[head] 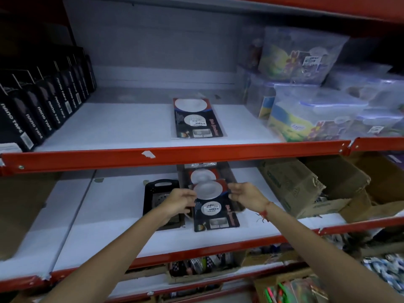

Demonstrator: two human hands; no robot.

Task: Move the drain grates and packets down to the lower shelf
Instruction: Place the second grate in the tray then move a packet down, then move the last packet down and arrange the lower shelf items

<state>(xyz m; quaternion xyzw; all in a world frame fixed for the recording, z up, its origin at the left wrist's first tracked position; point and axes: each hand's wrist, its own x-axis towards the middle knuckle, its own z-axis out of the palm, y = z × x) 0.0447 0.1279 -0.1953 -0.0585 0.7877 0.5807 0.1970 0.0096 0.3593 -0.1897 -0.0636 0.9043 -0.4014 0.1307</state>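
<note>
On the lower shelf [122, 235] lies a dark packet [215, 212] with two white round strainers. My left hand [178, 203] pinches its left edge and my right hand [246, 196] pinches its right edge. It overlaps another like packet [202, 173] further back. To its left sits a black drain grate pack [156, 194], partly hidden by my left hand. One more packet [197, 118] lies flat on the upper shelf [109, 125].
Black nano tape boxes [41, 106] line the upper shelf's left. Bagged plastic containers [323, 101] fill its right. A torn cardboard box [306, 184] stands right of my hands. Red rails [175, 156] front each shelf. Bins of small goods [201, 267] sit below.
</note>
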